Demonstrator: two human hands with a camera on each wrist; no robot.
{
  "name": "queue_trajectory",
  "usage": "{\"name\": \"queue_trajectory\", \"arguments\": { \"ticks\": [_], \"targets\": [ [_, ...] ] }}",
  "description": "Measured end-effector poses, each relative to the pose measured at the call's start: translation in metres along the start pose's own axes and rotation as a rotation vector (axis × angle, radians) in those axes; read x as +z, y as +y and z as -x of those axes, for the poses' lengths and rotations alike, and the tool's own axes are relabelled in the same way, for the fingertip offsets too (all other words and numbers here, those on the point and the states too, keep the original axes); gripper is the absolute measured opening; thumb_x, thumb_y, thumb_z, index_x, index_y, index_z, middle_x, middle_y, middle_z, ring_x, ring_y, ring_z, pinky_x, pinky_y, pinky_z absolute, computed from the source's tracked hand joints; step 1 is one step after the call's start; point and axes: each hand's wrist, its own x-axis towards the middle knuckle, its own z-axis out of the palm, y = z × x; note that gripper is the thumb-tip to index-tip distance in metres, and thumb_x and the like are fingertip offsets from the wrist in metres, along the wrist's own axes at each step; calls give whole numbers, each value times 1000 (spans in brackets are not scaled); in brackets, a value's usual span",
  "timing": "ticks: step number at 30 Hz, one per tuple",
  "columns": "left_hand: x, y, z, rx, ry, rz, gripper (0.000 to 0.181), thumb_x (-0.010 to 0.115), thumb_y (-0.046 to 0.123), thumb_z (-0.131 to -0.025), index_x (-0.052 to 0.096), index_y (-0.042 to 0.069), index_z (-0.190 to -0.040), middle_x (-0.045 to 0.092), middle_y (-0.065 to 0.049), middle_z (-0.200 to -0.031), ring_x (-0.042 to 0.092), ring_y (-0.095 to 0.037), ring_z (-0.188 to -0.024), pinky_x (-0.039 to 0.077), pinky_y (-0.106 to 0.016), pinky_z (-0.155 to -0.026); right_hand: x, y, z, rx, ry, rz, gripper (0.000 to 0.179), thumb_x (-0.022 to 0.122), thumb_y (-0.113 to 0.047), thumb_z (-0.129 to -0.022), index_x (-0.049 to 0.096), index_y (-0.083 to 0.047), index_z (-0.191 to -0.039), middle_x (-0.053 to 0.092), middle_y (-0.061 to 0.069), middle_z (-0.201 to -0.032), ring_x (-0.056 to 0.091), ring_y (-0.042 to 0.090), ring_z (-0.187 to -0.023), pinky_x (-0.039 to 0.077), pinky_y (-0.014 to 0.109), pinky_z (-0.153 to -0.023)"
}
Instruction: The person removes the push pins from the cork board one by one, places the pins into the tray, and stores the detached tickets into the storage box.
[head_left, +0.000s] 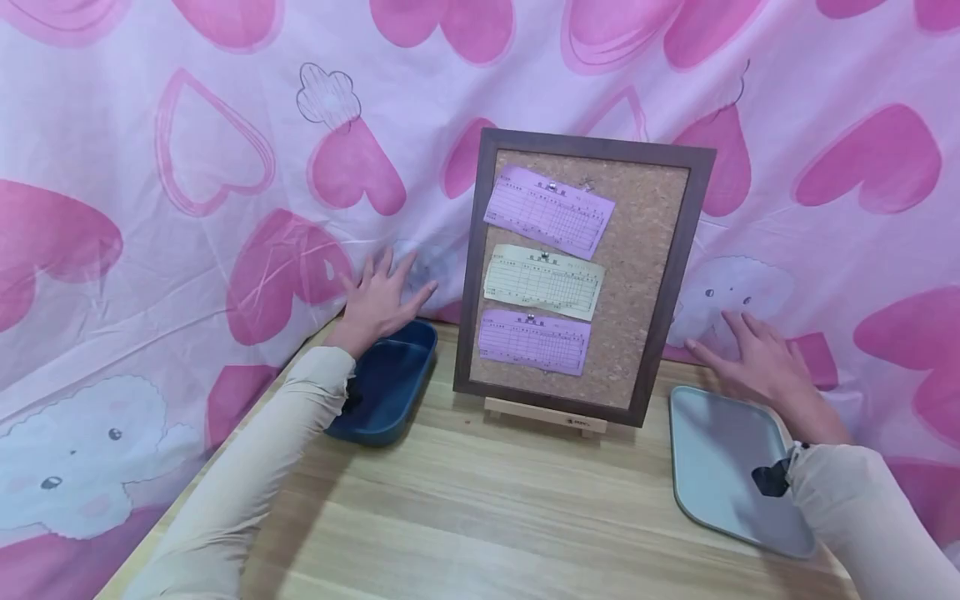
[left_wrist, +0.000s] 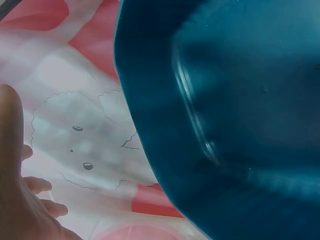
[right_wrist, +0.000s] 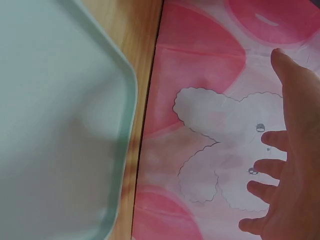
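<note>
My left hand (head_left: pixel 381 302) is held with fingers spread above the far end of a deep dark-blue tray (head_left: pixel 390 375); nothing is in it. In the left wrist view, the hand (left_wrist: pixel 25 195) appears at the lower left, apart from the blue rim. On the other side, my right hand (head_left: pixel 765 362) hovers with spread fingers over the far edge of a shallow pale-green tray (head_left: pixel 720 467), also holding nothing. Between the hands, a framed cork board (head_left: pixel 637 275) leans on a small wooden easel (head_left: pixel 547 415). Two purple slips (head_left: pixel 551 210) and one pale-green slip (head_left: pixel 543 282) are pinned to it.
A light wooden table (head_left: pixel 480 517) carries both trays and the board. Behind it hangs a pink curtain (head_left: pixel 420 100) with hearts and cartoon faces, close to the table's far edges. A small pin (head_left: pixel 587 183) sits near the board's top.
</note>
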Motion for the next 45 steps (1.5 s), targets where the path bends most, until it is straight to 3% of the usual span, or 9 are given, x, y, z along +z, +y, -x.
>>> {"name": "queue_trajectory", "arguments": {
  "ticks": [5,16,21,32,35,37,39,42,45],
  "targets": [
    [-1,1,-1,48,82,6,80,34,76,-105,37,27,-169,33,-19,-176,24,-45,-164,17,-84,-123,-1,-3,-3,-11,60,3,102,50,-76,-101,23,-7,-172,26,37,-171,30,66,-150,30,85,-111],
    [-10,12,-5,240,357,136,58,57,45,-110,57,5,-152,61,-22,-153,56,-42,-145,41,-54,-126,-7,-13,-2,28,155,-87,94,50,-72,-104,27,-11,-171,34,33,-170,37,64,-147,35,86,-106],
    [-16,21,-6,259,404,173,55,58,44,-110,60,6,-150,64,-19,-148,60,-39,-140,45,-52,-123,-13,-24,-1,34,230,-148,85,53,-64,-106,33,-12,-169,42,32,-165,44,61,-143,39,85,-103],
    [-35,61,-10,285,407,358,51,58,41,-111,58,10,-150,67,-14,-146,69,-32,-126,56,-50,-109,-32,-59,-5,-51,390,-279,62,59,-39,-108,48,-9,-161,60,28,-148,61,50,-129,55,72,-98],
    [-37,73,-16,317,433,420,50,59,39,-110,56,8,-151,67,-14,-145,70,-32,-126,55,-49,-111,-38,-71,-6,-66,414,-284,61,59,-40,-107,49,-12,-160,64,25,-146,64,47,-127,62,59,-94],
    [-38,80,-19,337,443,467,50,59,36,-110,55,7,-151,67,-16,-144,71,-32,-125,55,-49,-111,-40,-78,-7,-82,445,-280,59,60,-39,-107,52,-14,-159,66,23,-143,67,45,-124,65,36,-89],
    [-39,86,-22,356,447,511,51,59,34,-110,53,5,-152,67,-17,-143,72,-32,-123,56,-49,-110,-43,-86,-9,-105,482,-294,56,61,-37,-106,54,-14,-157,68,21,-141,69,44,-121,57,15,-82],
    [-41,95,-25,365,434,560,53,58,34,-111,50,4,-153,66,-17,-143,73,-30,-121,58,-45,-109,-46,-96,-11,-141,553,-323,52,62,-33,-106,57,-14,-154,72,20,-136,71,41,-116,40,-2,-76],
    [-42,103,-26,358,418,592,55,58,36,-111,47,6,-156,64,-15,-144,73,-26,-120,59,-40,-107,-48,-107,-12,-182,633,-362,48,64,-27,-104,60,-13,-150,74,19,-126,71,31,-106,37,-5,-77]
  ]
}}
